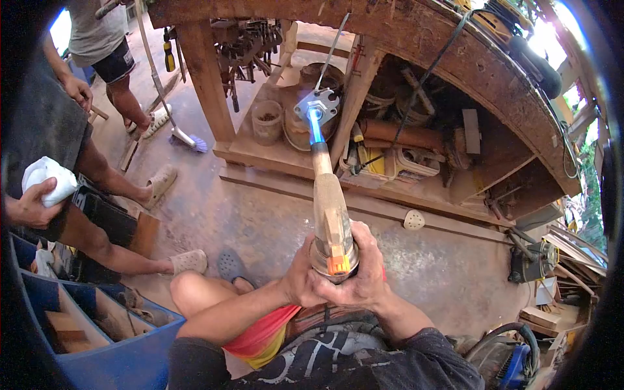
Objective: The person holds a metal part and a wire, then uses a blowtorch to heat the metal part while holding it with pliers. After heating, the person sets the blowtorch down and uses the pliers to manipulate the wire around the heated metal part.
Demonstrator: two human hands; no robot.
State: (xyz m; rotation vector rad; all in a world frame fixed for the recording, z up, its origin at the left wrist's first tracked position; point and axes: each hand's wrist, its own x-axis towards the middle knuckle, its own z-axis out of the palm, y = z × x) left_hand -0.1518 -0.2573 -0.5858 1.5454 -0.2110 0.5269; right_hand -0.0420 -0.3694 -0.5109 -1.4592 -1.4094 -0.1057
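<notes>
Both my hands wrap round the base of a gas torch (pixel 331 201) with an orange part near its bottom. My left hand (pixel 303 273) is on its left side and my right hand (pixel 364 270) on its right, fingers closed. A blue flame (pixel 316 129) comes from the torch's nozzle and meets a metal flange plate (pixel 327 107) with holes. A thin rod (pixel 333 52) runs up from the plate to the bench edge. Behind the plate are a round container and a clear plastic tub (pixel 267 122) on the low shelf.
A wooden bench (pixel 455 58) arches above shelves with buckets and tools. At left, one person sits holding a white bundle (pixel 49 181); another stands behind, near a broom (pixel 189 140). A blue slotted box (pixel 117 357) is lower left; a machine (pixel 533 260) stands right.
</notes>
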